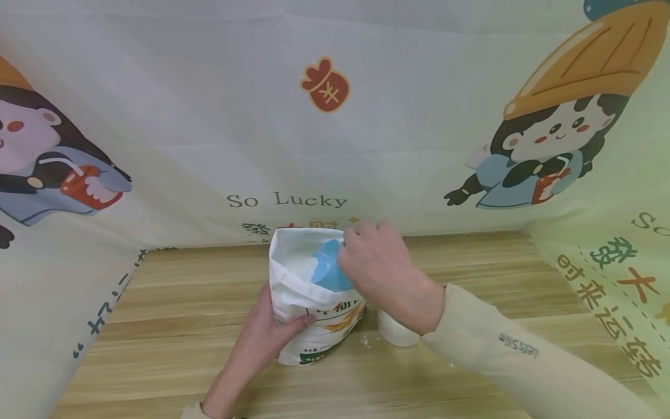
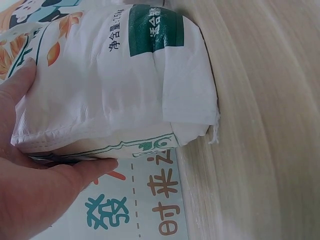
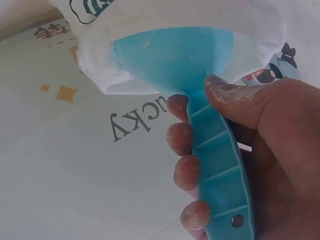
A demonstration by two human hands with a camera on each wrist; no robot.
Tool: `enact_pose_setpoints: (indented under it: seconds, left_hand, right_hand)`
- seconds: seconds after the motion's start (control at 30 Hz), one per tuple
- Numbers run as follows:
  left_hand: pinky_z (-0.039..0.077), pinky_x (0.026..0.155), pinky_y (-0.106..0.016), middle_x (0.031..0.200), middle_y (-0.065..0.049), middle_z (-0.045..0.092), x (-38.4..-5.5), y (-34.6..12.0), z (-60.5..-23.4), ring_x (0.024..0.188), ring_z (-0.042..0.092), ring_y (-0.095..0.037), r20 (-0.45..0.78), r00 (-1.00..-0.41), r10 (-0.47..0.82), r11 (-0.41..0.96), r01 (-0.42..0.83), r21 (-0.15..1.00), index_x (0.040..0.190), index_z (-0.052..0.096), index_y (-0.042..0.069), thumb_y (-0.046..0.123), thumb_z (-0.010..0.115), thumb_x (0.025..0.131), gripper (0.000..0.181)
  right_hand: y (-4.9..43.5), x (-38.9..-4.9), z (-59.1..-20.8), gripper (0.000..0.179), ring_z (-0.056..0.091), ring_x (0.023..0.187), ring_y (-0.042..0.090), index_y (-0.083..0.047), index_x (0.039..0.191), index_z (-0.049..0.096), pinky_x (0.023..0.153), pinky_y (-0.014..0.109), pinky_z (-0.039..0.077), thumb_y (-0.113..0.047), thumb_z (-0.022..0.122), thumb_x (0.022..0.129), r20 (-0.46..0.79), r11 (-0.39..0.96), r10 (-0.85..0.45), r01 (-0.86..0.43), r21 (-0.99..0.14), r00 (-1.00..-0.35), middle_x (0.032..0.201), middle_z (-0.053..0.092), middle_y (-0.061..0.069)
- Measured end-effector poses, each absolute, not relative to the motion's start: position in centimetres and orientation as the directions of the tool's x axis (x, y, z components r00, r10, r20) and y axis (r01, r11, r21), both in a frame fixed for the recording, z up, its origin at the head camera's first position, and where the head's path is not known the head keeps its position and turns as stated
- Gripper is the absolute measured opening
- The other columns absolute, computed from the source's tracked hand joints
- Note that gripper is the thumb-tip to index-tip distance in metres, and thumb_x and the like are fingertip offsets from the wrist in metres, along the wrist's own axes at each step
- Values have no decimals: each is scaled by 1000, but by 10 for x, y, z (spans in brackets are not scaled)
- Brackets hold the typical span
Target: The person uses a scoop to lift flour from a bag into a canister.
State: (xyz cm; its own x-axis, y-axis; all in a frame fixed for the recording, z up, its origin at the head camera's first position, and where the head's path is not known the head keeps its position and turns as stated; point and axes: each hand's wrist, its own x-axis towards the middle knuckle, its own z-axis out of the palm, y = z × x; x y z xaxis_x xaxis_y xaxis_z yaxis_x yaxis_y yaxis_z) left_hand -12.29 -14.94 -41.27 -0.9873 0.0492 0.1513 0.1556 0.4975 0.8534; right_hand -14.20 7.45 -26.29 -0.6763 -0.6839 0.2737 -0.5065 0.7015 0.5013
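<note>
A white flour bag (image 1: 293,299) stands on the wooden table with its mouth open, white powder visible inside. My left hand (image 1: 262,331) grips its left side, thumb on the printed front and fingers behind; in the left wrist view the bag (image 2: 100,90) lies between thumb and fingers. At the bag's mouth my right hand (image 1: 379,262) holds a blue scoop (image 1: 331,270), whose head is inside the opening. The right wrist view shows fingers curled round the scoop's ribbed handle (image 3: 217,160), with white powder on the thumb. The scoop's lower end is hidden.
A round white container (image 1: 396,331) stands right of the bag, partly covered by the right forearm. Small white specks (image 1: 364,340) lie on the table (image 1: 183,314) between them. Behind and at the sides hangs a printed cloth (image 1: 220,116).
</note>
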Motion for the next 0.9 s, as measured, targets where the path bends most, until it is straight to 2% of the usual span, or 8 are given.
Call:
enact_pose_setpoints:
  seconds: [0.3, 0.7, 0.9]
  left_hand:
    - [50, 100, -52, 130, -9, 64, -123, -149, -412, 116, 62, -28, 152, -986, 64, 479, 164, 863, 150, 38, 13, 25, 91, 82, 87]
    - [50, 99, -51, 128, -10, 65, -121, -148, -411, 115, 63, -29, 150, -987, 52, 480, 156, 863, 150, 38, 13, 21, 91, 81, 87]
    - [49, 101, -53, 131, -11, 63, -120, -149, -412, 119, 62, -30, 147, -987, 58, 484, 156, 861, 151, 37, 13, 21, 90, 82, 87]
  right_hand:
    - [72, -145, -266, 7, 47, 65, 16, -13, 85, 74, 54, 27, 38, -14, 80, 89, 241, 711, -669, -511, 483, -703, 77, 61, 0]
    - [76, -153, -283, 10, 47, 62, 18, -11, 82, 69, 50, 28, 37, -8, 75, 90, 347, 738, -670, -534, 413, -656, 74, 58, 2]
    - [79, -157, -293, 19, 50, 66, 20, -11, 86, 69, 50, 29, 38, -26, 73, 97, 400, 756, -655, -545, 363, -641, 78, 60, 3]
